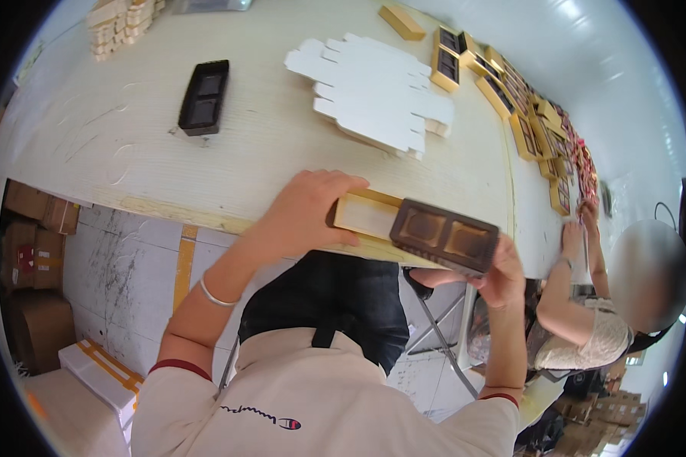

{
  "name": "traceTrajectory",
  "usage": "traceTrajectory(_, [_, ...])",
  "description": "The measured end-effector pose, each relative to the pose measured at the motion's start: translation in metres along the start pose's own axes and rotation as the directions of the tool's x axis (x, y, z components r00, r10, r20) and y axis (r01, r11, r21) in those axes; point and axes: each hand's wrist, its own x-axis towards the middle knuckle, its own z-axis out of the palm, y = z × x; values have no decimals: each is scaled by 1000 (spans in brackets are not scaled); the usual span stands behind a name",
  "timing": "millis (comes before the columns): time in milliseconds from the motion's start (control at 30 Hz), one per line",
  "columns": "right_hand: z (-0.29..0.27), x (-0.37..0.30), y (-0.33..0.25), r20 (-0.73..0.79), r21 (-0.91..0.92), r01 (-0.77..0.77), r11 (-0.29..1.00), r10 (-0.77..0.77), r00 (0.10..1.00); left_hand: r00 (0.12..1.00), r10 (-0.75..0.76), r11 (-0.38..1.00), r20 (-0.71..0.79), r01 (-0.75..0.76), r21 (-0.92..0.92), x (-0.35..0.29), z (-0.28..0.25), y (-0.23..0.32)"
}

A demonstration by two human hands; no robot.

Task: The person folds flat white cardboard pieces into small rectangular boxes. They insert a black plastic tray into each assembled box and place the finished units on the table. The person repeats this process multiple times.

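Observation:
At the table's near edge my left hand grips the left end of a small gold box with a white inside. My right hand holds a dark brown plastic tray by its right end. The tray has two square hollows and overlaps the box's right part, so I cannot tell whether it sits in the box or above it. Farther left on the table lies a similar black tray. A stack of flat white cardboard blanks lies beyond my hands.
Several gold boxes with dark trays line the table's right side. A lone gold piece lies at the back. Folded cardboard pieces are piled at the far left. At right a co-worker sits by the table. Cartons stand below left.

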Motion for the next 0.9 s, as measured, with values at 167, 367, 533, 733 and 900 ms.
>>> traceTrajectory(167, [-1, 3, 46, -132, 116, -201, 973, 216, 967, 986, 0, 1000, 165, -5, 29, 8, -2, 9])
traceTrajectory(367, [7, 15, 42, -81, -748, 91, 657, -226, 971, 989, 39, 988, 143, -60, 144, 8, -4, 18])
traceTrajectory(533, [16, 17, 24, 463, -860, 492, 136, -200, 864, 971, -14, 985, 239, -28, 170, 13, -13, 18])
traceTrajectory(733, [23, 27, 26, 569, -819, 531, -218, -192, 799, 973, 172, 904, 155, -219, 368, 13, -1, 17])
traceTrajectory(900, [29, 26, 26, 540, -838, 546, -23, -188, 821, 978, 93, 961, 189, -138, 239, 10, -2, 14])
